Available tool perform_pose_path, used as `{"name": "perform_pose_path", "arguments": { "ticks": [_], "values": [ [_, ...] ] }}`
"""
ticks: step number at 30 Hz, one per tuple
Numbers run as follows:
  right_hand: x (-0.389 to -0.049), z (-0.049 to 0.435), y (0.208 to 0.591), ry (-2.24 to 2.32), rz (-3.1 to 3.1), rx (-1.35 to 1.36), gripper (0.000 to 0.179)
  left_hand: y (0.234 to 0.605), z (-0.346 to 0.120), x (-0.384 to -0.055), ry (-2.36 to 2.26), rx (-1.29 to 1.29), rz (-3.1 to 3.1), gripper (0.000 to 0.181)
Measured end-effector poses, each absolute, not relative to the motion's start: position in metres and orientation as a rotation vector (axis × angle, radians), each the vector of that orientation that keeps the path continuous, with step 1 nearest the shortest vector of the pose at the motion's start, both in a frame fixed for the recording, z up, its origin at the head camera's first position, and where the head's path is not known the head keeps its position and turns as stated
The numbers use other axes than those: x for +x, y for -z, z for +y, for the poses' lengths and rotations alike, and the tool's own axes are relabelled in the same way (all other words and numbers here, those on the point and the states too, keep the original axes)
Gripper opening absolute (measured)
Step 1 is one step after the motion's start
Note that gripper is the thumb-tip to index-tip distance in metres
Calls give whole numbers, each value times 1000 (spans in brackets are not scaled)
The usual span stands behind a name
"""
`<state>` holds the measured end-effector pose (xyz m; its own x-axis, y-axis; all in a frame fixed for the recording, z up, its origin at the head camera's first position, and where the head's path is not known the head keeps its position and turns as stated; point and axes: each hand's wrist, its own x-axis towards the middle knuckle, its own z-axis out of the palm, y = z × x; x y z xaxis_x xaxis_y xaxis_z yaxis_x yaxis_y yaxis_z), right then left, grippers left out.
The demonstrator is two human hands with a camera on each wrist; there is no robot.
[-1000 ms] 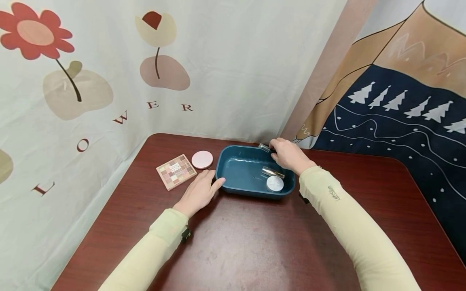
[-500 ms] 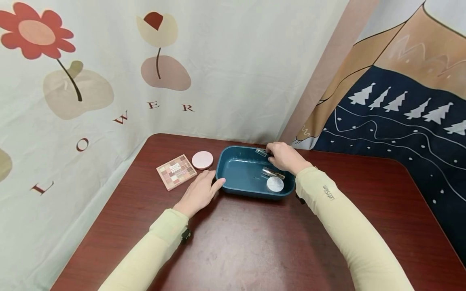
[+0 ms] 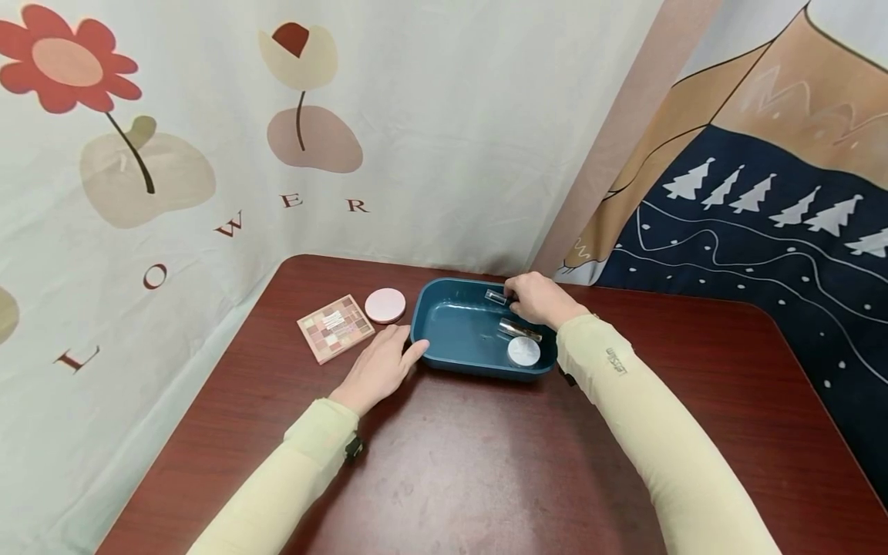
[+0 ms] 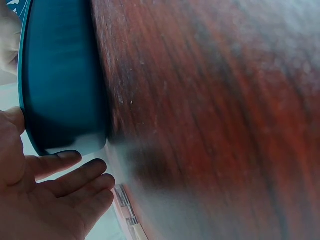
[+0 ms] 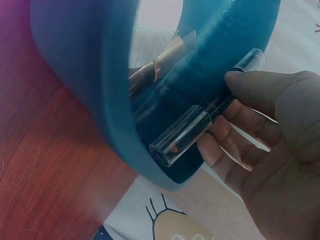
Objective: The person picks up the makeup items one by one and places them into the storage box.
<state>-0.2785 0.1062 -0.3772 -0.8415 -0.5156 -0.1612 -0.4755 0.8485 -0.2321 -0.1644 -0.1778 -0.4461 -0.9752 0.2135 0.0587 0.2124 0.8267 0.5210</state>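
Your right hand (image 3: pixel 541 301) pinches the clear-ended tube (image 5: pixel 200 119) at its dark middle, by the blue bin's (image 3: pixel 451 333) upper-right rim in the head view. It's probably light, stiff, slick; hold that middle. Your left hand's (image 3: pixel 378 368) fingers extend loosely.

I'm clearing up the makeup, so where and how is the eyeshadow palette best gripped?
Probably across its near and far edges, toward the left end, coming from above: the palette is thin and lies flat on the table, while the round pink compact and the left hand crowd its right end.
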Motion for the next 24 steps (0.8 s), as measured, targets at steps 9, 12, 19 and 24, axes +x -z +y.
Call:
{"name": "perform_pose_path", "arguments": {
  "ticks": [9,12,19,24],
  "values": [
    [-282,99,380,194,2777,-750,25,446,-178,-165,-857,345,3001,50],
    [-282,97,382,172,2774,-745,26,447,-178,-165,-855,345,3001,50],
    [-281,93,388,137,2764,-781,25,447,-178,-165,-840,349,3009,47],
    [-278,91,390,131,2769,-786,24,447,-178,-165,-842,350,3006,48]
  ]
}}
